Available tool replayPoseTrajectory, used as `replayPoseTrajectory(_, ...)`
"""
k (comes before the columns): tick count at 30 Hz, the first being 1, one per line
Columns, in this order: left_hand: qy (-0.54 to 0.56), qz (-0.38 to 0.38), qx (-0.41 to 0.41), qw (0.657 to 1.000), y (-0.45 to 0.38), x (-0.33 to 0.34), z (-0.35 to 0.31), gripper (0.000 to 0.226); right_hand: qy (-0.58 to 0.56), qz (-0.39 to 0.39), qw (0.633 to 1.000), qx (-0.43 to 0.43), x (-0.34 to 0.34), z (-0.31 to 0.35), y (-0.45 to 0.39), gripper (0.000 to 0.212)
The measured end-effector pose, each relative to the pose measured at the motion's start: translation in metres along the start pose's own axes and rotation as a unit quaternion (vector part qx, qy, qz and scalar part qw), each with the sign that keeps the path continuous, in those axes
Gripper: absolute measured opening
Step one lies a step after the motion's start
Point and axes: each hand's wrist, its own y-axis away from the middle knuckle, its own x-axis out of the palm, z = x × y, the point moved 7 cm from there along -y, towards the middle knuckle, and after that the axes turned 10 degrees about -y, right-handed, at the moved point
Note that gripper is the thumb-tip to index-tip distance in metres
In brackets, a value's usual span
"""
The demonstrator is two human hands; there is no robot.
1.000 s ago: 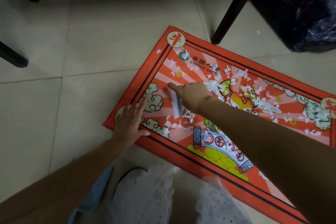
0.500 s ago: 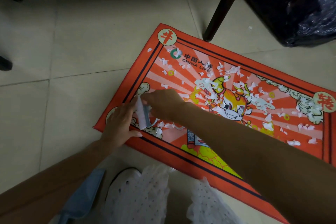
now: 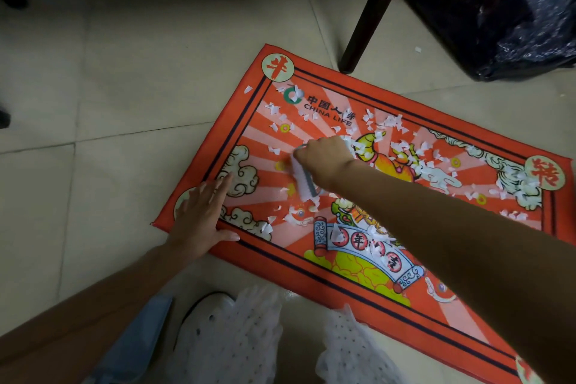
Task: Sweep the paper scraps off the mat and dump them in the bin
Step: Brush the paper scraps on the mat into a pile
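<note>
Sweeping resumes higher up the mat [image 3: 311, 271]: our right hand [image 3: 325, 157], fingers curled around the small white brush [image 3: 301, 179], has carried it back from the near-left corner, where it sat half a second ago, toward the middle for another stroke. Our left hand [image 3: 202, 215] stays flat, fingers spread, pinning that corner. Paper scraps [image 3: 402, 146] still litter most of the mat, so we judge the job far from done. The bin [image 3: 511, 9], black-bagged at top right, is cut off by the frame; the brush's handle is hidden inside the fist.
</note>
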Motion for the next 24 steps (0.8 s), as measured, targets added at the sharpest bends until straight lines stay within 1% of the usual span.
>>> replayPoseTrajectory(4,-0.003,0.000,-0.007,1.000,0.000,-0.003,-0.003,0.136,-0.004,-0.026,0.999,0.031,-0.001,-0.029,0.007,0.031)
replayPoseTrajectory(9,-0.005,0.004,-0.003,1.000,0.000,-0.005,-0.006,0.135,-0.056,-0.060,0.997,0.012,-0.009,-0.029,0.010,0.033)
replayPoseTrajectory(14,0.008,-0.004,0.002,1.000,-0.001,-0.008,-0.014,0.137,-0.132,-0.062,0.987,-0.067,-0.006,0.031,0.007,0.031)
replayPoseTrajectory(16,0.020,-0.014,0.003,1.000,0.000,-0.009,-0.016,0.137,-0.134,-0.070,0.983,-0.108,-0.002,0.058,0.010,0.028)
replayPoseTrajectory(18,0.031,-0.016,0.005,0.999,0.001,-0.008,-0.016,0.138,-0.109,-0.077,0.981,-0.139,0.006,0.079,0.010,0.027)
replayPoseTrajectory(20,0.036,-0.016,0.010,0.999,0.003,-0.006,-0.016,0.138,-0.095,-0.061,0.984,-0.138,0.016,0.088,0.007,0.027)
replayPoseTrajectory(22,0.028,-0.011,0.020,0.999,0.005,-0.006,-0.020,0.137,-0.080,-0.023,0.987,-0.136,0.024,0.090,0.005,0.024)
replayPoseTrajectory(24,0.017,-0.006,0.020,1.000,0.005,-0.007,-0.025,0.136,-0.067,-0.002,0.989,-0.130,0.024,0.081,0.006,0.029)
